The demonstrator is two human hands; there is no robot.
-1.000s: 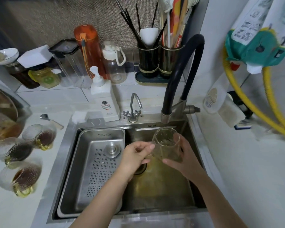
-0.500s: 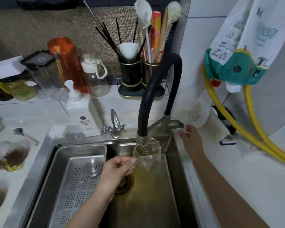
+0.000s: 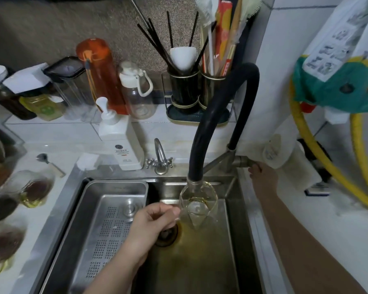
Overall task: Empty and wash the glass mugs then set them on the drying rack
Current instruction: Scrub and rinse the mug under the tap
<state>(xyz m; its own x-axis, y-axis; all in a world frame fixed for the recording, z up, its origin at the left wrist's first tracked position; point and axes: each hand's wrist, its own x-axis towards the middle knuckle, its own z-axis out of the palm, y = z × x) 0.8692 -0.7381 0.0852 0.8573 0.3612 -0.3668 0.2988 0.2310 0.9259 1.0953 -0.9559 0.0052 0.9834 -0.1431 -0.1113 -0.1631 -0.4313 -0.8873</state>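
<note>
Glass mug, pinched by the left hand, is best centred under the spout while the tap lever, touched by the right hand (finger posture unclear), is opened gently.

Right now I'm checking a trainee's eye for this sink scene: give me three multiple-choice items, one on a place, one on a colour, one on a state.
1. Where is the glass mug?
A. under the black faucet's spout
B. in the perforated tray
C. on the counter

2. What colour is the hose by the right wall?
A. red
B. yellow
C. white

3. What is the right hand doing?
A. gripping the mug
B. resting in the sink
C. touching the faucet handle

Key: A, the left hand holds it below the spout; B, plainly yellow; C, its fingers reach the handle's end.
</note>
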